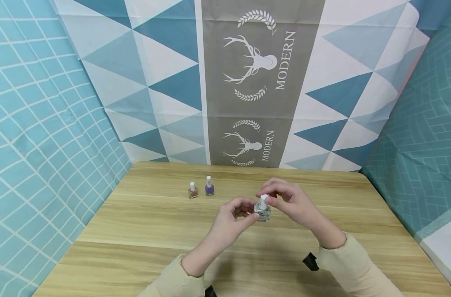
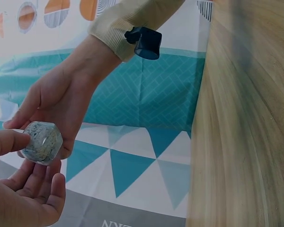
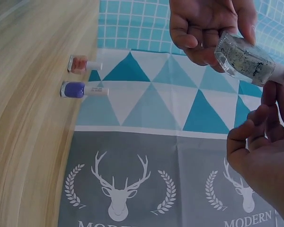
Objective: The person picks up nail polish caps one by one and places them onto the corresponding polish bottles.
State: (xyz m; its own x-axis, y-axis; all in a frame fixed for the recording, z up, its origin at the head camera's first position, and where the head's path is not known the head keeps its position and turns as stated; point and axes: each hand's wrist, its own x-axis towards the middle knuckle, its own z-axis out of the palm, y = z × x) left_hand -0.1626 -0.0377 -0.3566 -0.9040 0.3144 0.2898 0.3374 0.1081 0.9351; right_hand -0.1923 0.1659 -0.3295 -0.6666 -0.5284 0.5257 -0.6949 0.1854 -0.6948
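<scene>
Above the table, both hands hold a clear glass nail polish bottle [image 1: 262,213] with speckled contents and a white cap [image 1: 263,201]. My left hand [image 1: 232,220] grips the glass body between thumb and fingers. The thumb and fingertips of my right hand [image 1: 286,200] pinch the white cap from above. From the left wrist view, the bottle's base [image 2: 42,143] faces the camera and the cap is hidden behind it. In the right wrist view the bottle [image 3: 246,57] lies tilted, its cap [image 3: 278,74] seated on the neck between the right fingers.
A pinkish-brown nail polish bottle [image 1: 193,192] and a purple nail polish bottle [image 1: 209,189], both white-capped, stand side by side toward the back left of the wooden table [image 1: 143,222]. Patterned cloth [image 1: 244,82] hangs behind the table and along both sides.
</scene>
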